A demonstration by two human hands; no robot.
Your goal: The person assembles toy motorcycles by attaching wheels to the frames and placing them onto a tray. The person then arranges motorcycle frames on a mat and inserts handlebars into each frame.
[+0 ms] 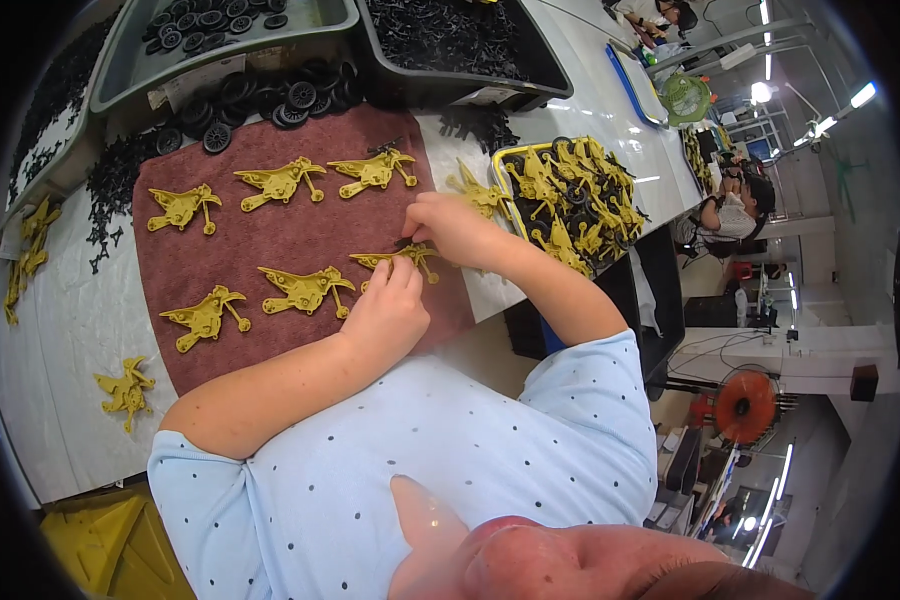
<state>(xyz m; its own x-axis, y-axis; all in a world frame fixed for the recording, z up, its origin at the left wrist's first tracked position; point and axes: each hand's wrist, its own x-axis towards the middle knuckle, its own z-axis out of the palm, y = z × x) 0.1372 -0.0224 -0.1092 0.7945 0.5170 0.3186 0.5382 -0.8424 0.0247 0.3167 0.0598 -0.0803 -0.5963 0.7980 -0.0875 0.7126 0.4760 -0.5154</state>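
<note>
Both my hands are over the near right part of a brown-red cloth (220, 260). My left hand (388, 308) is closed on a yellow plastic frame (418, 258), which looks like a toy motorbike body and lies on the cloth. My right hand (455, 228) pinches a small black plastic part (404, 243) against the top of that frame; the fingers hide some of it. Beside my left hand lies another yellow frame (307, 290). Farther off, a yellow frame (372, 173) has a small black piece on its upper end.
Several black wheels (300, 97) are piled along the cloth's far edge. Behind them stand a grey bin (220, 72) of wheels and a dark bin (450, 88) of small black parts. A yellow tray (500, 165) heaped with assembled pieces is at right. Other people (740, 205) sit farther right.
</note>
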